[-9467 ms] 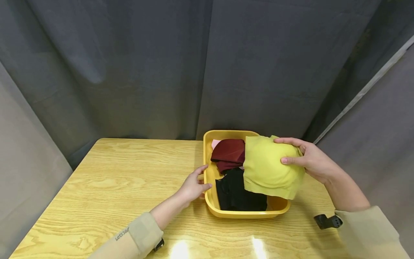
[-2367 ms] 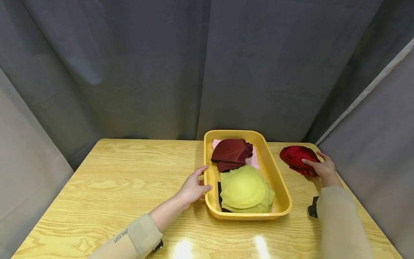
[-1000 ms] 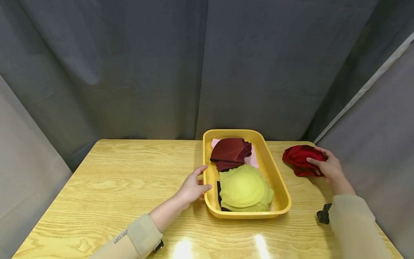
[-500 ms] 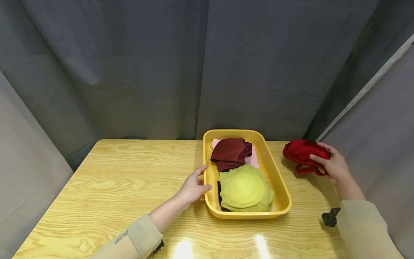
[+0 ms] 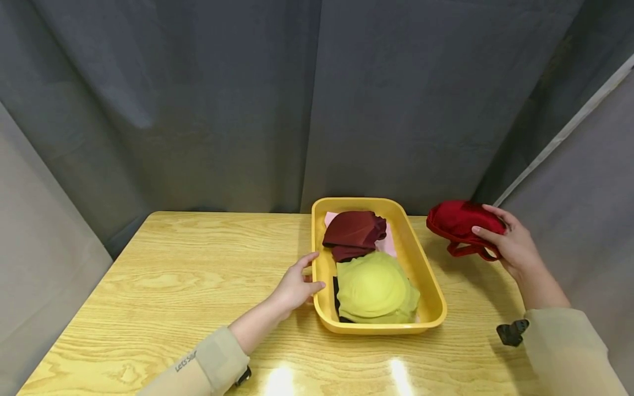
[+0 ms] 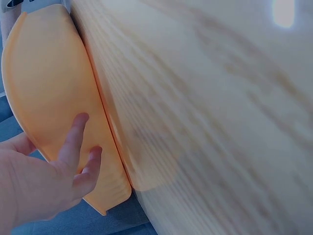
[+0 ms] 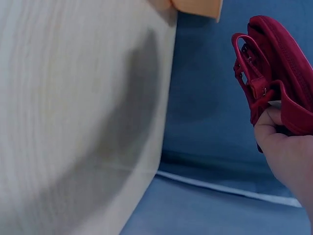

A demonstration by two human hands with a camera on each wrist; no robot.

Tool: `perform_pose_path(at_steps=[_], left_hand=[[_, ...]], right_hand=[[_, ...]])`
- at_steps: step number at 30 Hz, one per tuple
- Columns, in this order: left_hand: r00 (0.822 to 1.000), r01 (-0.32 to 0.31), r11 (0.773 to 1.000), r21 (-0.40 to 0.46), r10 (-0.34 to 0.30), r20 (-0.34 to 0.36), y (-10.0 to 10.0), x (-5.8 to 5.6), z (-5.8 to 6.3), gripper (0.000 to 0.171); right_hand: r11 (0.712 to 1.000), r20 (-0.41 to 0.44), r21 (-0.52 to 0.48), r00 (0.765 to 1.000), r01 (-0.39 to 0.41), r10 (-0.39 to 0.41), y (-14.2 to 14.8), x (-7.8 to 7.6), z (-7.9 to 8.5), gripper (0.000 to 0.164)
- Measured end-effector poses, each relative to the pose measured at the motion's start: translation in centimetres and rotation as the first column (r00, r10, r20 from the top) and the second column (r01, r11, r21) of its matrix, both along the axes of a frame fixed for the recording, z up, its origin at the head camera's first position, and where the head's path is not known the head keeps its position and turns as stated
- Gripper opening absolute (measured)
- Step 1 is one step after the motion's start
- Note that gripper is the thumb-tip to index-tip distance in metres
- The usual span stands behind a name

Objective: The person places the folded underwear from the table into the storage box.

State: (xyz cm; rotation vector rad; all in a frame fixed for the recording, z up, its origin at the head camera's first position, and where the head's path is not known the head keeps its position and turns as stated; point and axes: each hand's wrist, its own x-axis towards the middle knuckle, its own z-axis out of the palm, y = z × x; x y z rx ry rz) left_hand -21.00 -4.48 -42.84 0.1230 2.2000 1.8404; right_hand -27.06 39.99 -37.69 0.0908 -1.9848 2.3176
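Observation:
My right hand grips a folded red bra at its right end, up in the air past the right side of the yellow plastic tub. Its straps loop down below; in the right wrist view the bra shows small metal fittings, and the thumb lies along the cloth. My left hand holds the tub's left wall, thumb over the rim. In the left wrist view, fingers lie against the outer wall. Inside the tub are a dark maroon folded garment at the back and a yellow bra in front.
Pink cloth and a black garment peek out from beneath the tub's upper pieces. The tub stands on a wood-grain table near its back edge. Grey curtains hang behind and at both sides.
The yellow bra went from my right hand into the tub, over the black garment. My right hand then took the red bra off the table and raised it. The left hand stayed put.

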Motion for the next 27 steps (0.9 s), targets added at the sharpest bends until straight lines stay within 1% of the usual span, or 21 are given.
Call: perform_pose_path(at_steps=[10,19,27], left_hand=[[1.0,0.004,1.0,0.001,-0.004,-0.002,0.1,0.0,0.0,0.068],[1.0,0.005,1.0,0.002,-0.005,-0.003,0.0,0.0,0.1,0.068],[1.0,0.002,1.0,-0.001,-0.002,-0.003,-0.1,0.1,0.1,0.068]], right_hand=[[0.996,-0.023,0.094,1.0,0.004,-0.001,-2.3,0.5,3.0,0.059],[0.995,-0.031,0.097,0.999,-0.009,0.012,-4.4,0.4,5.4,0.058],[0.992,-0.011,0.117,0.999,-0.039,0.04,-6.5,0.1,7.3,0.059]])
